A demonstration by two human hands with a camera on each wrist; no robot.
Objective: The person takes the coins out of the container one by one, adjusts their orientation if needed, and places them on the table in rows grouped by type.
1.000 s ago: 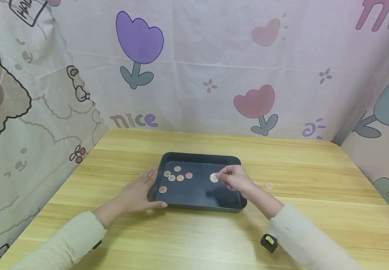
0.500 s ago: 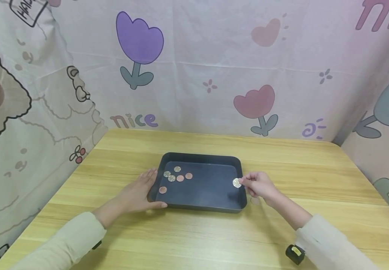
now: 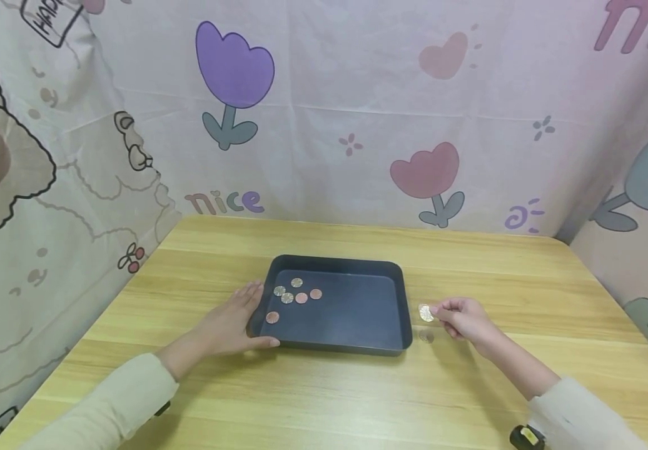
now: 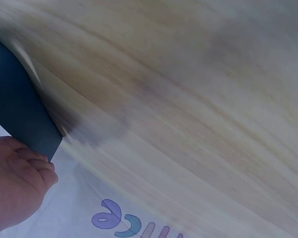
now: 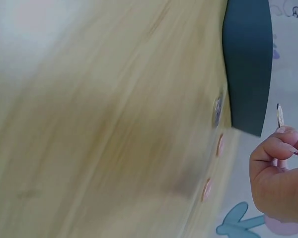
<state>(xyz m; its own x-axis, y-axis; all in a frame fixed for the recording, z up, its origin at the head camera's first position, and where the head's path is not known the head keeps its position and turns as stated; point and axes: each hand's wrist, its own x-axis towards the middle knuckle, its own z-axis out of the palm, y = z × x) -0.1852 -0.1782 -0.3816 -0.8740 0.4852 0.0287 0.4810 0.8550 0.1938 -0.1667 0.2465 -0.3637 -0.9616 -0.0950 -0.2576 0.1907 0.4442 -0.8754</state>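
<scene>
A thin, round, pale-gold coin point(image 3: 426, 312) with a shiny, patterned face is pinched in the fingertips of the right hand point(image 3: 466, 322), held in the air. Beneath that hand, the right wrist view shows a dull silvery round coin point(image 5: 217, 111) and two flat copper-coloured coins point(image 5: 220, 145) on the yellowish wood-grained tabletop point(image 3: 324, 400). To the hand's left sits a shallow, smooth, dark blue-grey rectangular tray point(image 3: 341, 345) with rounded corners; three gold-toned coins point(image 3: 287, 298) and three coppery coins point(image 3: 315, 294) lie towards its far side from that hand. The left hand point(image 3: 227, 322), fingers extended, rests against the tray's wall. Beyond both hands hangs creased pale printed cloth point(image 3: 324, 75).
</scene>
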